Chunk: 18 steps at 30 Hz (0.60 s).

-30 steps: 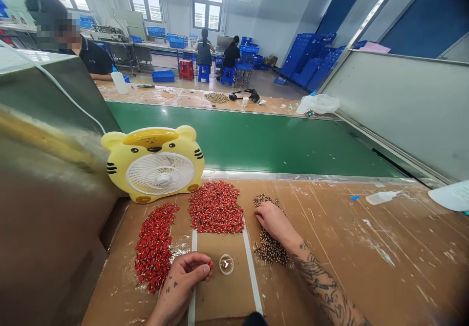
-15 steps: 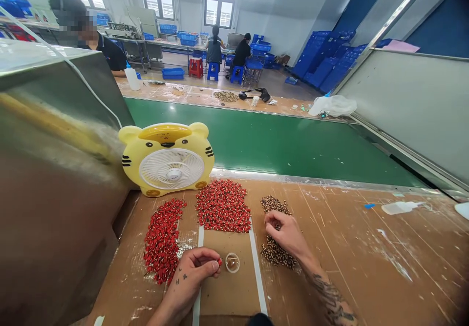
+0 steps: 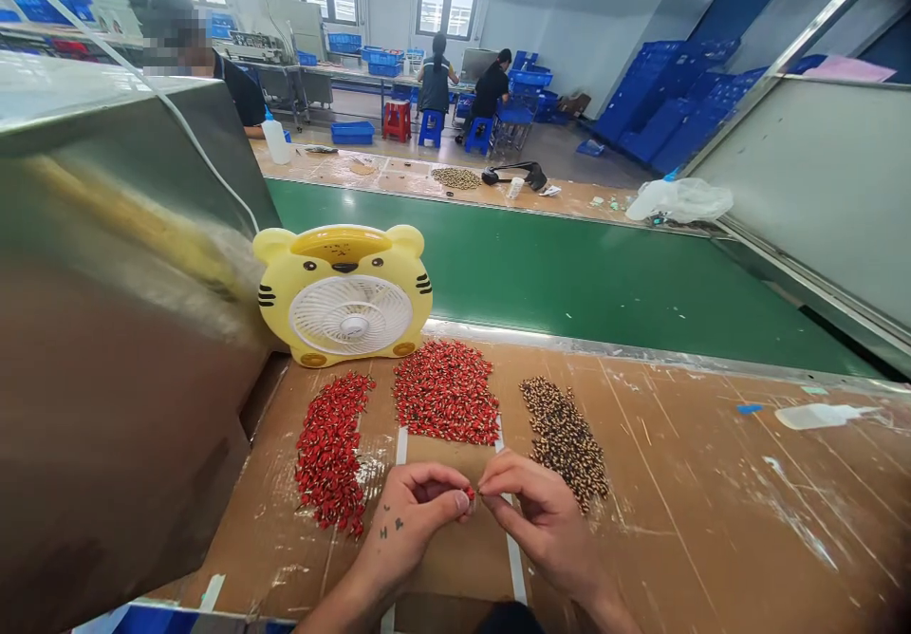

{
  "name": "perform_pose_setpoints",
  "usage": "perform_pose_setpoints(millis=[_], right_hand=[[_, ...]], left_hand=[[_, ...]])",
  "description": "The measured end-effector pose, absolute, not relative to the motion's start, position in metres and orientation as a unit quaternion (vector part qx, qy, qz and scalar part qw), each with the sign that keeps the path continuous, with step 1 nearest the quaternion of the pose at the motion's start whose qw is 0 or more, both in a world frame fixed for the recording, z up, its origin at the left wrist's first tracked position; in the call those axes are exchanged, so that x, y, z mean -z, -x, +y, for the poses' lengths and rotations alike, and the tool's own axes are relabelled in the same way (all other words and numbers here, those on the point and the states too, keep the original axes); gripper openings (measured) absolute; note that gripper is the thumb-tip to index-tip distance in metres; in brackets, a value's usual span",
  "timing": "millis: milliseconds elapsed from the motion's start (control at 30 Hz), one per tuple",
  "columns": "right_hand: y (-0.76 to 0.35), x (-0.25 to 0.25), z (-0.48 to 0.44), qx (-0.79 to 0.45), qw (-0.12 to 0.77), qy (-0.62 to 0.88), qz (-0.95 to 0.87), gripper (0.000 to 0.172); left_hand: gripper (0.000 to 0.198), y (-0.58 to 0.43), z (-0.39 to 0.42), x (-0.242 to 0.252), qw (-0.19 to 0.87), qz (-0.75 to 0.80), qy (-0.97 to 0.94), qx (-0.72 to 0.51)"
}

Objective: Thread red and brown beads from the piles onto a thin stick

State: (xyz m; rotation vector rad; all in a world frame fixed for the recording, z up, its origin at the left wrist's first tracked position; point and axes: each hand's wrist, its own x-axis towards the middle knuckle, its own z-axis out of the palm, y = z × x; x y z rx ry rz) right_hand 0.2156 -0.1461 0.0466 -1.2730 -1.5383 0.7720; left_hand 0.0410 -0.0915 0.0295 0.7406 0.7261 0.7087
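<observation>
My left hand (image 3: 417, 520) and my right hand (image 3: 541, 530) meet at the fingertips, both pinching a small red piece (image 3: 470, 494). Beyond them lie a loose pile of red pieces (image 3: 329, 454), a second red pile (image 3: 446, 392) and a pile of speckled brown beads (image 3: 564, 442). My right hand is nearest the brown beads. Under my hands is a cardboard sheet (image 3: 448, 458) edged by a white strip (image 3: 402, 446). The small clear cup seen earlier does not show, and my hands may hide it.
A yellow tiger-shaped fan (image 3: 343, 297) stands behind the piles, with a steel housing (image 3: 106, 283) to the left. A green conveyor belt (image 3: 555, 273) runs beyond the bench. A squeeze bottle (image 3: 818, 416) lies at right. Co-workers (image 3: 455, 88) sit far off.
My right hand has moved left off the brown beads to the red piece held by my left hand. The brown pile now shows whole, the cup is out of sight, and the view has shifted.
</observation>
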Motion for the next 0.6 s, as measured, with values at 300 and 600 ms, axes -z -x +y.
perform_pose_setpoints(millis=[300, 600], right_hand=[[-0.21, -0.055, -0.146, -0.266, 0.441, 0.513, -0.687, 0.018], [-0.2, -0.052, -0.152, -0.256, 0.449, 0.566, -0.643, 0.014]], left_hand=[[0.018, -0.038, -0.086, -0.033, 0.78, 0.358, -0.415, -0.302], [0.008, -0.038, -0.086, -0.038, 0.699, 0.401, -0.485, -0.34]])
